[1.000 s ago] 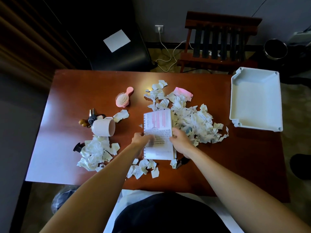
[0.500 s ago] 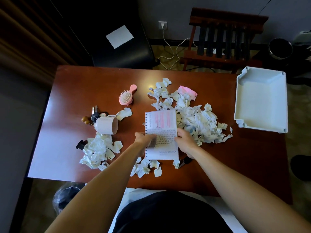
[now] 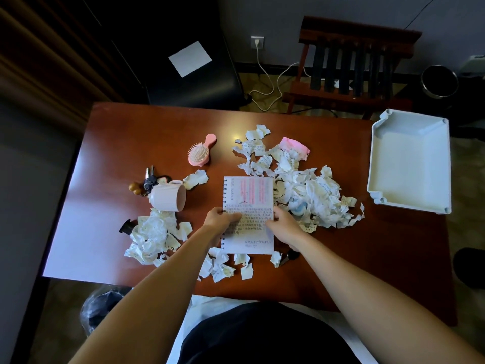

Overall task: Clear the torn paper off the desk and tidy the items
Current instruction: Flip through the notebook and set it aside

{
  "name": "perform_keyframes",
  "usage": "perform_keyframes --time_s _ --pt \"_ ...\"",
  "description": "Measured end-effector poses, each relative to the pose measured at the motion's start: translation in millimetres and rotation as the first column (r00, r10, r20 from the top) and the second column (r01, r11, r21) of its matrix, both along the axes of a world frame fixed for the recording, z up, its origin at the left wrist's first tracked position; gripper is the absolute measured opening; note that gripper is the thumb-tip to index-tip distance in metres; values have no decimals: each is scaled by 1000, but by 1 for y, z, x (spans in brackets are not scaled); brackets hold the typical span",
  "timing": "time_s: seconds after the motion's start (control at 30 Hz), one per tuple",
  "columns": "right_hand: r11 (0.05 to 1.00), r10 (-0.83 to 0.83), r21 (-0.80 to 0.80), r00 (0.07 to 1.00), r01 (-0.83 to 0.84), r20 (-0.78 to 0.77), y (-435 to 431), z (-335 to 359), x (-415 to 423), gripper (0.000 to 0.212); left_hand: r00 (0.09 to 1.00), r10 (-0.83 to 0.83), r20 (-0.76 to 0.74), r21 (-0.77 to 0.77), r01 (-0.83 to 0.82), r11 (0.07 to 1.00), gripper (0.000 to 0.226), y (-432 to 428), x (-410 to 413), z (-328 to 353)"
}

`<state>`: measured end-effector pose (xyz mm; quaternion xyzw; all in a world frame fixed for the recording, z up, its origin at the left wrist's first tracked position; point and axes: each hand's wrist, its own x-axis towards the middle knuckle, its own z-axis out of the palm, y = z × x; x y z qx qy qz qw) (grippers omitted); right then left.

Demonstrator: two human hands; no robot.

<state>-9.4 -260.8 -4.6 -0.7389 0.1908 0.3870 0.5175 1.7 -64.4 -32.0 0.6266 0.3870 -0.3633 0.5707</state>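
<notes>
Not much has changed — the left grip and right grip still hold the white spiral notebook near the front edge of the brown surface. The torn white paper scraps lie around it — none cleared yet.

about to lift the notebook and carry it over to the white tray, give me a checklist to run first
1. Left hand grips notebook at the spiral edge: ok.
2. Right hand grips its right edge: ok.
3. White tray has room: ok.
4. Straight path to tray free: not ok, large scrap pile lies between.
5. Nothing caught under notebook: cannot tell; dark object lies by its near right corner.
</notes>
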Motion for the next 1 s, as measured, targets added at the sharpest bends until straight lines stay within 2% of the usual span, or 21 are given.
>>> perform_keyframes --time_s 0.33,0.57,0.73,0.9,1.0 --pt "999 -26 45 999 25 26 0 6 1 48 996 90 7 -155 -88 984 47 2 -8 2" --pt "985 -171 15 983 170 64 -1 9 6 46 994 100 33 -174 -93 980 50 7 -7 15" --pt "986 -169 20 980 167 107 -9 15 7 29 995 73 64 -189 -60 980 47 5 -3 30" --pt "969 -246 28 954 244 173 -24 23 1 26 993 12 116 -178 9 984 47 -10 4 48" --pt "947 -317 24 926 319 205 -42 27 -7 26 980 -87 180 -152 116 982 41 -25 7 56"
